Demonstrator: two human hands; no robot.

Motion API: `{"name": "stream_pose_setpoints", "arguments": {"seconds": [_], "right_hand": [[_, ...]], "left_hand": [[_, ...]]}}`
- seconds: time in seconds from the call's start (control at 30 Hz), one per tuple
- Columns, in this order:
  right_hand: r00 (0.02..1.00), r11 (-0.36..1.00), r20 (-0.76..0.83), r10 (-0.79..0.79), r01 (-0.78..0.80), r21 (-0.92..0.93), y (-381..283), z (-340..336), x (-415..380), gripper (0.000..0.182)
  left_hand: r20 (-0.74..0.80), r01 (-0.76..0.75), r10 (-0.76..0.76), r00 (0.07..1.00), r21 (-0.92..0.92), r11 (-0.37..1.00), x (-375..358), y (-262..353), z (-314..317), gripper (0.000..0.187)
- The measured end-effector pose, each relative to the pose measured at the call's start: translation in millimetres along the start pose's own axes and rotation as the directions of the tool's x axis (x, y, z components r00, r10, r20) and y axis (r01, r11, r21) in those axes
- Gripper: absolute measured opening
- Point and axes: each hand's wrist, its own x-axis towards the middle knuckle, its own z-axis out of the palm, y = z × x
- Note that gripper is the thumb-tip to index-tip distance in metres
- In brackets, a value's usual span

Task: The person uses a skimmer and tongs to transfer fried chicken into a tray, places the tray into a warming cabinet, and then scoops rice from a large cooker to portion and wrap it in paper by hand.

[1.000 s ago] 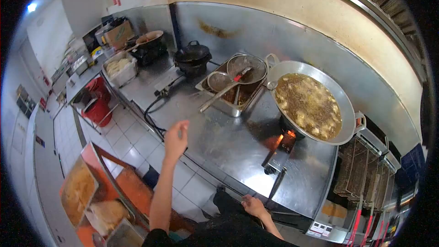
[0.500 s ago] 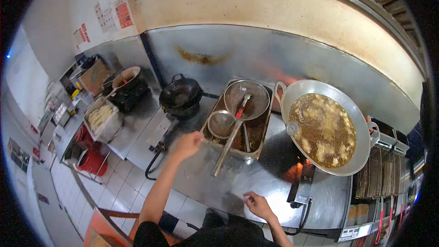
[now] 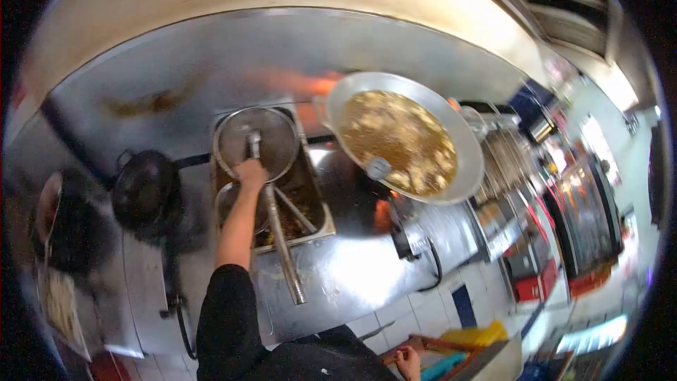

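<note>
My left hand is closed round the handle of a red-handled metal utensil. The utensil's silver end lies over the mesh of a large round strainer. The strainer's long metal handle slants toward me across the edge of a metal tray. A smaller strainer sits in the tray, partly hidden by my left arm. Low in the view, my right hand is away from the counter with its fingers curled, small and slightly blurred, and nothing shows in it.
Right of the tray, a wide wok holds bubbling oil and pale frying pieces, with a round dial thermometer at its rim. Flame shows below it. A black wok stands left. Wire baskets are at right.
My left hand has reached forward onto the red-handled utensil. My right hand has dropped back, low and away from the counter. The view has swung right, showing more of the kitchen there.
</note>
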Motion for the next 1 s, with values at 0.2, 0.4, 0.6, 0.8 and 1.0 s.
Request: {"name": "stream_pose_setpoints", "arguments": {"seconds": [0.2, 0.4, 0.6, 0.8, 1.0], "right_hand": [[0.986, 0.984, 0.012, 0.164, -0.164, 0.07, 12.6, 37.8, -55.0, 0.021], [0.992, 0.996, 0.092, 0.084, -0.085, 0.007, 37.3, 48.4, -17.0, 0.027], [0.988, 0.999, 0.151, -0.044, 0.04, 0.028, 56.6, 34.4, 45.9, 0.028], [0.986, 0.987, 0.155, -0.063, 0.039, 0.155, 87.8, -14.9, 103.3, 0.027], [0.994, 0.975, 0.113, 0.017, -0.041, 0.217, 127.5, -63.7, 157.0, 0.026]], "left_hand": [[-0.136, 0.015, -0.061, 0.989, -0.317, 0.948, 12.1, -1.3, -26.0, 0.034], [-0.373, -0.246, 0.128, 0.919, -0.289, 0.925, -77.8, -27.0, -114.8, 0.033], [-0.321, -0.186, 0.127, 0.938, -0.159, 0.97, -136.9, -38.7, -107.9, 0.03], [-0.223, -0.049, 0.053, 0.973, 0.026, 0.998, -173.2, -28.2, -89.0, 0.036], [-0.638, -0.07, -0.052, 0.769, -0.165, 0.984, -171.5, 7.7, -160.2, 0.045]]}}
